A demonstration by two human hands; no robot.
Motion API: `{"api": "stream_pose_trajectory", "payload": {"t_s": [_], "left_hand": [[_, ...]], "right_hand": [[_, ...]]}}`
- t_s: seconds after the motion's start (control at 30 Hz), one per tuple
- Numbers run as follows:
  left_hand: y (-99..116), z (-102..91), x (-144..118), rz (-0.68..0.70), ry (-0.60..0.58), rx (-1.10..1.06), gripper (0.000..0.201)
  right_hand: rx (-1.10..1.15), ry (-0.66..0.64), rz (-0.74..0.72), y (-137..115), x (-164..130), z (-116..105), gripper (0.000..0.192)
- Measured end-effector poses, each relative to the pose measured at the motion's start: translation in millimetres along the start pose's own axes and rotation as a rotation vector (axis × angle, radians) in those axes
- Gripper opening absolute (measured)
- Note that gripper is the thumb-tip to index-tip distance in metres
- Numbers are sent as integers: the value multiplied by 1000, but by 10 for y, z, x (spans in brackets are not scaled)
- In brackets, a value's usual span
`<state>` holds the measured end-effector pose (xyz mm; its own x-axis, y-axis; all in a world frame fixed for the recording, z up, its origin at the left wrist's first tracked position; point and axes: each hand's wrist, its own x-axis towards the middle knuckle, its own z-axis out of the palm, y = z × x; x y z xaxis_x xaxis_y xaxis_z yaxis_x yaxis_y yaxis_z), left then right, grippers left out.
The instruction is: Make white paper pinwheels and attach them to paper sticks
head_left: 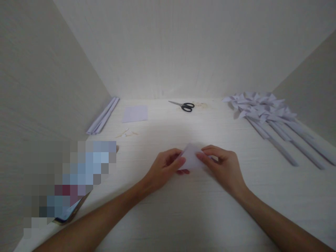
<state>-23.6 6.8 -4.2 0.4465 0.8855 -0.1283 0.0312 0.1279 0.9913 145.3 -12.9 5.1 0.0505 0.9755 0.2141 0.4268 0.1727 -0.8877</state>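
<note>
Between my two hands, above the pale tabletop, is a small sheet of white paper (191,158), blurred and turned cornerwise. My left hand (169,162) pinches its left side, thumb on top and fingers underneath. At the right side, my right hand (219,161) grips the same sheet with thumb and fingertips. Whether the paper carries a fold cannot be made out. Beyond the hands lies a pair of scissors (185,105) with black handles, blades pointing left. A flat square of paper (135,113) rests at the back left.
Several paper pinwheels (262,108) on rolled paper sticks are piled at the right. Rolled paper tubes (103,115) lie along the left wall. Small thin scraps (127,133) sit near the square. A partly pixelated phone (67,214) is at the left edge. Walls enclose the table.
</note>
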Motion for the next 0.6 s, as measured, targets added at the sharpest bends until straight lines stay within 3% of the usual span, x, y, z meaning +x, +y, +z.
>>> {"api": "stream_pose_trajectory", "payload": {"t_s": [0.07,0.13,0.27,0.37,0.6], "left_hand": [[11,21,4,-35,55,-97,26],[16,24,25,-32,194,-157,29],[7,-9,76,39,373,-242,19],[-3,-23,85,79,357,-277,13],[-18,-32,60,55,266,-343,32]], "right_hand": [[39,84,10,0,6,-3,13],[80,125,26,0,8,5,11],[144,52,86,12,-32,66,15],[142,-28,130,17,-89,126,20],[64,-290,137,-50,-198,188,22]]}}
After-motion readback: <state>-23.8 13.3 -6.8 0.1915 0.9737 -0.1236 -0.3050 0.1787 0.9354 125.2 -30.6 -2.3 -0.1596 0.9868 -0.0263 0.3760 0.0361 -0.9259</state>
